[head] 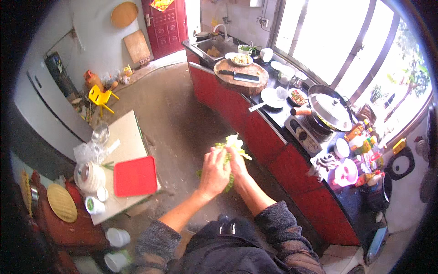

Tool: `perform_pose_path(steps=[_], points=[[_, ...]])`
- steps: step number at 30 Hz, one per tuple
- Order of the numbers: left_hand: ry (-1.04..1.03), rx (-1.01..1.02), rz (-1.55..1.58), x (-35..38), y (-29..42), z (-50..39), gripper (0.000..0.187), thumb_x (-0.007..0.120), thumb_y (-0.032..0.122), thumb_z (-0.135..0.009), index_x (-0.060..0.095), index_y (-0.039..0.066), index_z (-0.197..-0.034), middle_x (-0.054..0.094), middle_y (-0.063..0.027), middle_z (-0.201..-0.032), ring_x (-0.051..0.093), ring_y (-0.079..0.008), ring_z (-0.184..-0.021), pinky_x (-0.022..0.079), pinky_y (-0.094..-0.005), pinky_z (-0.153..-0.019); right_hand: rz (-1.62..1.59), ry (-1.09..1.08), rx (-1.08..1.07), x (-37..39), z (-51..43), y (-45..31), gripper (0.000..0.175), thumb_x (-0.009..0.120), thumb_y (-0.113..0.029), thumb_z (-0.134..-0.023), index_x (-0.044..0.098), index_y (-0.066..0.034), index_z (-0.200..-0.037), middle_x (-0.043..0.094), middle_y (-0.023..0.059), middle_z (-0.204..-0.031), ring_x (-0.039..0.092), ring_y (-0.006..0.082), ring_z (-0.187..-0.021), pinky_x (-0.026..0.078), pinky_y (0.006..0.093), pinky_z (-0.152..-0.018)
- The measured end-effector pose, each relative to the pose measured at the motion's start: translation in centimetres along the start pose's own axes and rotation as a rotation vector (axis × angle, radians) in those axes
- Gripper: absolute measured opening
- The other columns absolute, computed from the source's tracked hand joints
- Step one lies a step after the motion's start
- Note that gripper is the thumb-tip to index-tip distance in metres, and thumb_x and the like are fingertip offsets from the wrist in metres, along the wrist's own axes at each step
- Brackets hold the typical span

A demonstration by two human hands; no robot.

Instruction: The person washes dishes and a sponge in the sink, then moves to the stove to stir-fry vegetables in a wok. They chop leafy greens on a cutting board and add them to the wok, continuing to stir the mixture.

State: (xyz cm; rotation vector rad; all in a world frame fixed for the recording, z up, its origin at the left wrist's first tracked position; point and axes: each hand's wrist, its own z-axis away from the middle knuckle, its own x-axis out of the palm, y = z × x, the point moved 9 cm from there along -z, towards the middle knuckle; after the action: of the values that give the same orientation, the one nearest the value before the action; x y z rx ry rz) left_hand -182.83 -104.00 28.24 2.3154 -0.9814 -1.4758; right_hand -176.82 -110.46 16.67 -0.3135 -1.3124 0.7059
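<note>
My left hand (215, 171) and my right hand (237, 163) are pressed together around a bunch of leafy green vegetable (234, 141), held above the floor in front of my body. Its pale, yellowish ends stick out past my fingertips, and darker green leaves hang below my palms. My fingers hide the middle of the bunch. To the right runs the counter with red cabinet doors (253, 137); on the left is a table carrying a red tray (135, 176).
On the counter, a cleaver (245, 78) lies on a round wooden chopping block (224, 65). Farther right, a lidded wok (330, 109) sits on a stove (303, 135) beside several bottles (357, 130). A yellow chair (100, 97) stands on the floor near the refrigerator (51, 99).
</note>
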Motion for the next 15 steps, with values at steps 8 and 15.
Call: perform_pose_path(steps=[8, 15], points=[[-0.216, 0.233, 0.127, 8.7, -3.7, -16.9, 0.044, 0.052, 0.021, -0.095, 0.052, -0.001, -0.132, 0.047, -0.0213, -0.142, 0.036, -0.0364, -0.138, 0.025, -0.0482, -0.114, -0.156, 0.184, -0.068, -3.6, -17.3, -9.8, 0.018, 0.063, -0.029, -0.088, 0.06, -0.0109, -0.093, 0.066, 0.0055, -0.089, 0.064, 0.0195, -0.083, 0.055, 0.0329, -0.075], [-0.337, 0.098, 0.636, 16.1, -10.1, -33.7, 0.035, 0.054, 0.021, -0.098, 0.06, -0.003, -0.124, 0.061, -0.0172, -0.126, 0.055, -0.0305, -0.122, 0.042, -0.0381, -0.103, -0.301, 0.11, -0.194, -9.4, -36.7, -18.9, 0.02, 0.056, -0.029, -0.092, 0.053, -0.0088, -0.089, 0.057, 0.0032, -0.077, 0.057, 0.0191, -0.071, 0.049, 0.0304, -0.061]])
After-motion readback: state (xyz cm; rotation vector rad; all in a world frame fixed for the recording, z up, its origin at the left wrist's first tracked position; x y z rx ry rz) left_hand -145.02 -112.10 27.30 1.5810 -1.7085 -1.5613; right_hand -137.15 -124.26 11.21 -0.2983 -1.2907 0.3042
